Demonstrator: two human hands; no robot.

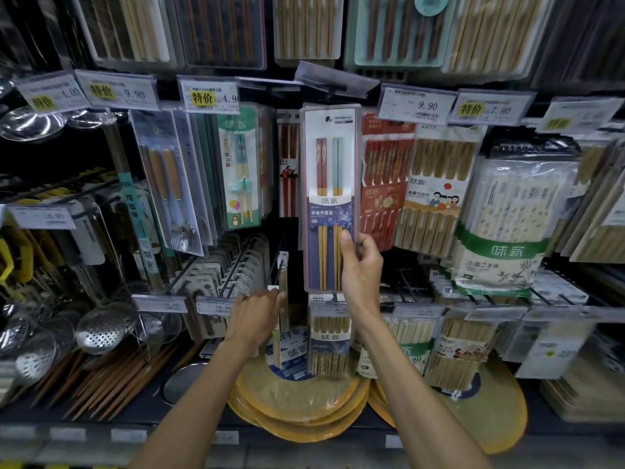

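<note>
Best to keep the two-pair chopstick pack (329,198) upright and steer its top straight along the peg just under the flipped-up price-tag holder (334,79). The right hand (360,269) pinches the pack's lower right edge, thumb in front, fingers behind. Well below that holder, the left hand (255,311) reaches a slim pack (283,282); I cannot tell whether it grips it.

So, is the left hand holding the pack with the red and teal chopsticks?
No, the right hand grips that chopstick pack near its lower edge; the left hand is lower down at a narrow pack.
</note>
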